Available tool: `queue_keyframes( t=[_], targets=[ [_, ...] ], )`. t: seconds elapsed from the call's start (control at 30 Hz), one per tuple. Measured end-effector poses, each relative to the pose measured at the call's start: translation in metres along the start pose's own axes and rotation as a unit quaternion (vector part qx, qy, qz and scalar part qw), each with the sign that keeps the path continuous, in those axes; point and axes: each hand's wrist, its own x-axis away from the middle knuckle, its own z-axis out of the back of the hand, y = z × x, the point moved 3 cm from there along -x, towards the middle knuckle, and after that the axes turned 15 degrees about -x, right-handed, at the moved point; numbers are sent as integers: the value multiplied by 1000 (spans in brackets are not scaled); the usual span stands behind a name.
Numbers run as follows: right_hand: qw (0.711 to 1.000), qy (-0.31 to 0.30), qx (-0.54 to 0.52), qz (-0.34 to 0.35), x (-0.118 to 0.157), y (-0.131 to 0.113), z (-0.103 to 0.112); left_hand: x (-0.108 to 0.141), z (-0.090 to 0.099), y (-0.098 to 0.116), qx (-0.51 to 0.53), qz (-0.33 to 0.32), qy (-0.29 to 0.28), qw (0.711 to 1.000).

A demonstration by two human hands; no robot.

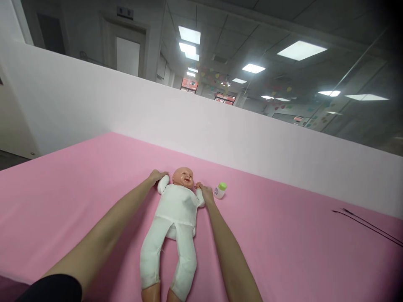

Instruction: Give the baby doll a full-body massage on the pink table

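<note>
Our left grip (156, 176): open, resting on the baby doll's (178, 205) shoulder
Our right grip (205, 192): open, at its hand, near a green-capped bottle (220, 190)

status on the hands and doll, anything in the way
Left hand on baby doll arm beside its head. Right hand at doll's other hand. Doll on its back, pink surface. Green-capped bottle close by right hand.

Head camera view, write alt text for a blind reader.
A baby doll in white clothes lies on its back on a pink surface. The left hand touches its shoulder, the right hand its other arm, beside a green-capped bottle.
</note>
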Motion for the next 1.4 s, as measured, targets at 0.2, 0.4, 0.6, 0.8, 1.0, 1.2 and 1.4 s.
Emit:
queue_keyframes(
  t=[0.2,0.4,0.6,0.8,1.0,1.2,1.4],
  targets=[
    [993,-82,-73,31,31,-23,21,46,28,-5,83,-159,-69,981],
    [945,-323,25,47,102,-35,60,114,60,-43,-20,-360,-213,908],
    [914,-389,100,52,133,-26,64,148,54,-46,-104,-445,-274,846],
    [978,-204,-27,45,83,-45,40,112,44,-4,3,-327,-186,927],
    [997,-59,-42,8,28,-37,13,55,17,19,44,-127,-24,991],
    [998,-20,-17,-48,14,-16,2,13,7,0,-5,26,12,1000],
    [998,-44,-26,-22,25,-20,19,25,17,-3,42,-58,-13,997]
  ],
)
